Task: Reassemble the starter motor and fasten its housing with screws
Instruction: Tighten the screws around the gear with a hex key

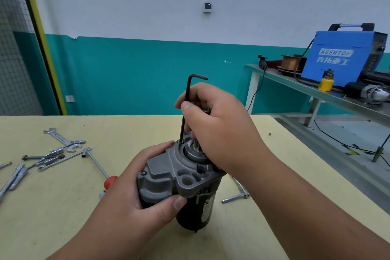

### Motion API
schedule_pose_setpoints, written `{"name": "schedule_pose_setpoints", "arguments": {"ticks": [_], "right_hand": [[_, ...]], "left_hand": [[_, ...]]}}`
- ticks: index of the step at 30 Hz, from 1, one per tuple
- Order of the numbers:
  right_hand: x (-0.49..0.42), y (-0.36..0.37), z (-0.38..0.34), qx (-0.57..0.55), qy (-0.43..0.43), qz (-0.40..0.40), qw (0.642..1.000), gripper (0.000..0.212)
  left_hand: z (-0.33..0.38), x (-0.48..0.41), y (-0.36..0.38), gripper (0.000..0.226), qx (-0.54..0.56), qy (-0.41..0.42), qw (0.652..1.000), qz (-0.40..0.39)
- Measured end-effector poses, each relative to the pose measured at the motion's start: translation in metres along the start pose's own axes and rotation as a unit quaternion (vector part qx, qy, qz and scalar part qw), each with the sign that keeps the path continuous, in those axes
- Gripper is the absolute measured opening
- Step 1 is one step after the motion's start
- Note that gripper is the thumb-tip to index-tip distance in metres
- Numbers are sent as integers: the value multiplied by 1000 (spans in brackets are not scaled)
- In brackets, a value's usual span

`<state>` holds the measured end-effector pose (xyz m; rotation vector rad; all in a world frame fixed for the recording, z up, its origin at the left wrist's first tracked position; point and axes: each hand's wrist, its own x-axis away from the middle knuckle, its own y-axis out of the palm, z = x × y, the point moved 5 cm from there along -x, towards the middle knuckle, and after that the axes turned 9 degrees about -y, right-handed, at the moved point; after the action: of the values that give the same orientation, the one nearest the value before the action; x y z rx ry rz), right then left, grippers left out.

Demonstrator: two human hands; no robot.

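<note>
Nearest me, the left hand (147,188) curls its fingers round the starter motor (183,177), held upright toward the front edge of the counter (63,224), about midway along. Above it the right hand (213,129) pinches the hex key (185,107), its long leg dropping into a screw hole at the housing's far rim. The tip is hidden, so perhaps it isn't seated. A shallow bite could round the socket or tip the motor. Loose wrenches (61,148) lie near the left edge.

Bright even light, wide-angle edge distortion
</note>
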<state>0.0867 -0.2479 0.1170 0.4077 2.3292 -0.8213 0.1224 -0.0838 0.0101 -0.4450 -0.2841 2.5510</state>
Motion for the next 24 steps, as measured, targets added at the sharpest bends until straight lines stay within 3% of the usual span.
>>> {"name": "schedule_pose_setpoints", "arguments": {"ticks": [16, 24], "right_hand": [[1, -1, -1, 2, -7, 0, 1000, 15], [-1, 0, 1, 32, -20, 12, 999, 21]], "left_hand": [[1, 0, 0, 86, 23, -4, 1000, 4], [-1, -1, 0, 74, 1, 0, 1000, 7]]}}
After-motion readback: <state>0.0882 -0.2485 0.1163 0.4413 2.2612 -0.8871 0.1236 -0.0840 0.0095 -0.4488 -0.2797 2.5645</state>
